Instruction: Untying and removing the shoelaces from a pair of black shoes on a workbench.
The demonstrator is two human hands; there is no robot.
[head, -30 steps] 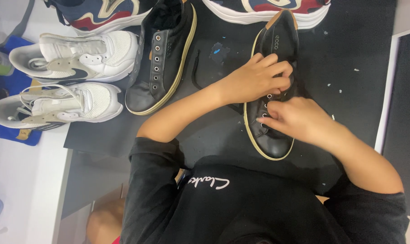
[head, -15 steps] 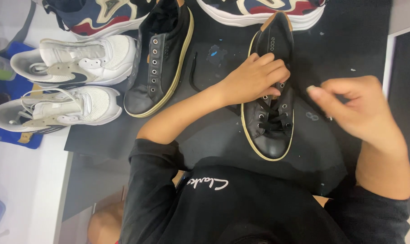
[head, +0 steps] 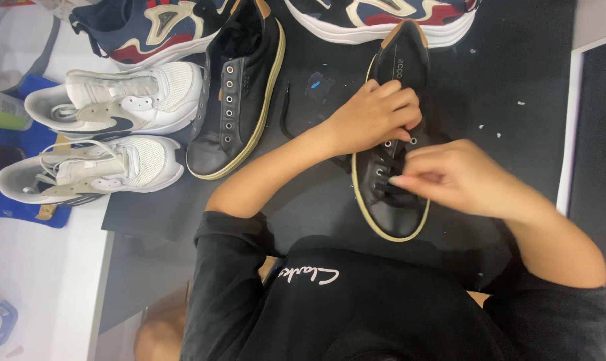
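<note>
2 hands at a black shoe point(head: 391, 200)
Left hand point(head: 376, 115) grips its upper; right hand point(head: 450, 175), fingers pinched together, seemingly on a black lace point(head: 385, 179).

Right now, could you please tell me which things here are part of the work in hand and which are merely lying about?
In hand:
- black leather shoe, being laced
- its black lace
- left hand steadying the shoe
- right hand at the lace

Lying about:
- second black shoe, unlaced
- loose black lace
- white sneakers
- navy and red sneakers
</note>
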